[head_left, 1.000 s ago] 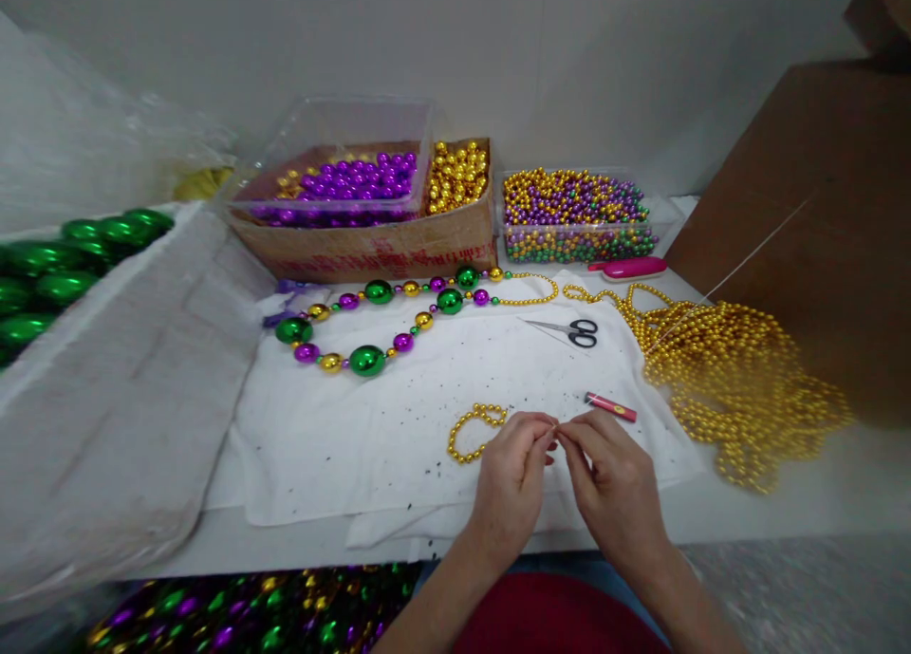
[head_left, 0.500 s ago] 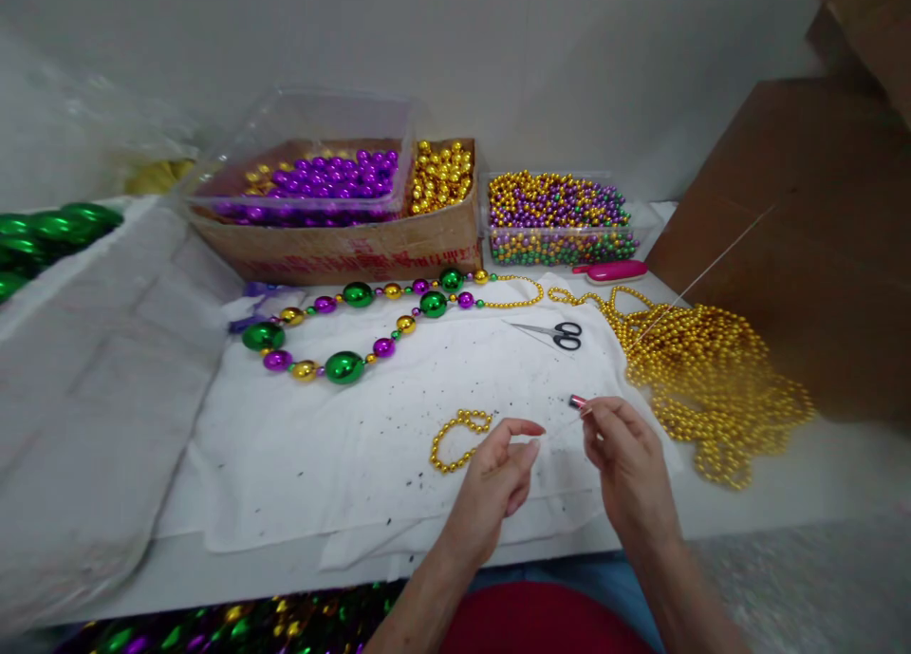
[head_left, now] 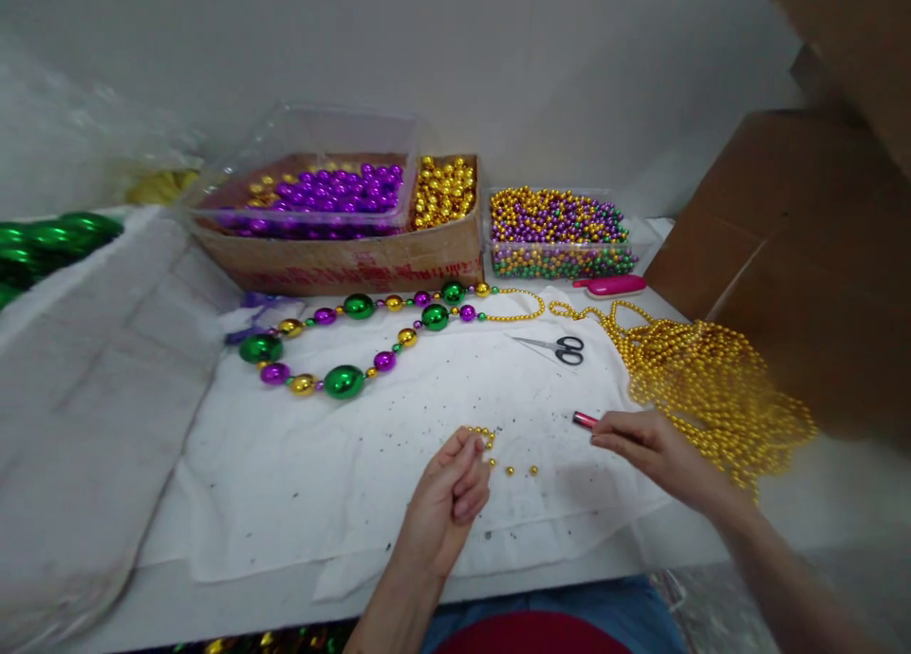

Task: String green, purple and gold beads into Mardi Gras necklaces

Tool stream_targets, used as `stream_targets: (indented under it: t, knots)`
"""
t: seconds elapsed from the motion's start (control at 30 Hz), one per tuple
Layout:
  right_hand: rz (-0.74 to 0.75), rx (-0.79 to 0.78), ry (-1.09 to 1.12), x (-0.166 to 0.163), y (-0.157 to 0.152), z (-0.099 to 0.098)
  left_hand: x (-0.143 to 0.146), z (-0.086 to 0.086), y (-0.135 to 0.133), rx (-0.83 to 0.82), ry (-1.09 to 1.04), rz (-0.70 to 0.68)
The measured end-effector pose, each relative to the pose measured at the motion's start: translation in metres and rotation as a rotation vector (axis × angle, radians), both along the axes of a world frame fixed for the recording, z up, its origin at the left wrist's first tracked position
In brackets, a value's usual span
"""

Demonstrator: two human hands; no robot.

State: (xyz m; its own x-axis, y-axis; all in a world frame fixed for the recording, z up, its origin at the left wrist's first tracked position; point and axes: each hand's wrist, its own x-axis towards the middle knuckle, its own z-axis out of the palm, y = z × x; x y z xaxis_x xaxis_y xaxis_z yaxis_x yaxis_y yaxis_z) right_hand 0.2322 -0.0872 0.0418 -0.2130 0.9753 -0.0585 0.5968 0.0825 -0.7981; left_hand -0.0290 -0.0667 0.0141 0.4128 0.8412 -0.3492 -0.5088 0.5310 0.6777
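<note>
Your left hand (head_left: 445,497) is over the white cloth (head_left: 270,502), its fingers curled inward with the thumb up against the index finger. The short gold strand (head_left: 491,437) lies right at those fingertips, partly hidden behind them; you can't tell from this view whether they pinch it or only cover it. A few gold beads (head_left: 510,470) sit spaced apart just to the right of your left hand.

Your right hand (head_left: 661,450) grips a slim red tube (head_left: 585,420) with a dark end, which points left, out past your fingers. Your two hands are well apart.

Farther back on the cloth, a long necklace (head_left: 343,382) of green, purple and gold beads lies in a loop, and black-handled scissors (head_left: 561,347) rest to its right. On the worktop (head_left: 783,521), a heap of gold strands (head_left: 697,369) spreads beyond your right hand. A pink object (head_left: 618,286) lies behind the heap, in front of a clear bin (head_left: 562,246) of small mixed beads. Left of that bin stands a carton (head_left: 342,267) holding gold beads and purple beads (head_left: 342,194).
</note>
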Motion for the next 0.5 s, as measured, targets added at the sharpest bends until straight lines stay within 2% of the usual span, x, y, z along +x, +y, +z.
stream_targets:
  t: [0.2, 0.33, 0.5]
  knots:
    - [-0.247, 0.254, -0.026, 0.017, 0.011, 0.002, 0.005, -0.004, -0.014, 0.050, -0.017, -0.098]
    - [-0.324, 0.344, 0.024, 0.007, 0.023, 0.001, 0.007, 0.000, -0.021, 0.065, -0.035, -0.101]
    - [-0.338, 0.408, -0.009, -0.009, 0.047, -0.003, -0.007, 0.013, -0.003, 0.123, 0.057, -0.088]
